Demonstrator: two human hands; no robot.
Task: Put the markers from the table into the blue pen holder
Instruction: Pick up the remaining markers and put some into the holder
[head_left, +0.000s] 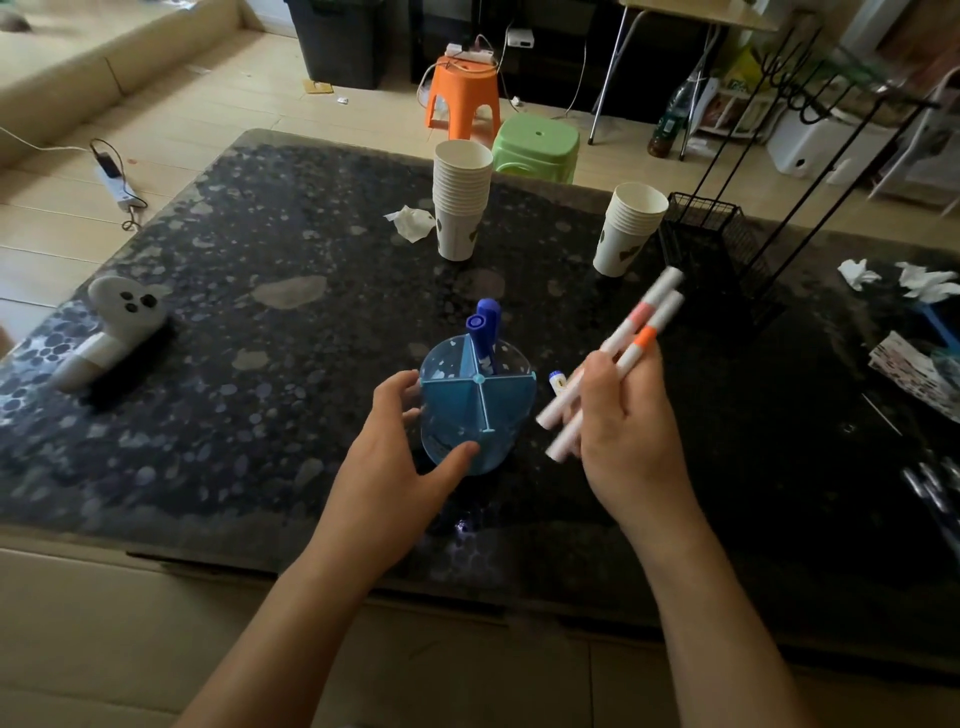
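Observation:
The blue pen holder (475, 410) stands on the dark speckled table (234, 322), split into compartments. Two blue-capped markers (485, 338) stick up from its far compartment. My left hand (395, 447) cups the holder's near left side, thumb and fingers touching its wall. My right hand (623, 421) is just right of the holder, lifted, and grips two white markers, one with a pink band (636, 317) and one with an orange band (649, 338); both point up and to the right. Another marker with a blue cap (556, 382) lies on the table between holder and right hand, mostly hidden.
Two stacks of paper cups (462, 202) (628, 228) stand farther back. A black wire basket and rack (711, 234) sit at the right rear. A white ghost-shaped object (111, 327) lies at the left. Crumpled tissues (410, 221) (893, 278) are scattered.

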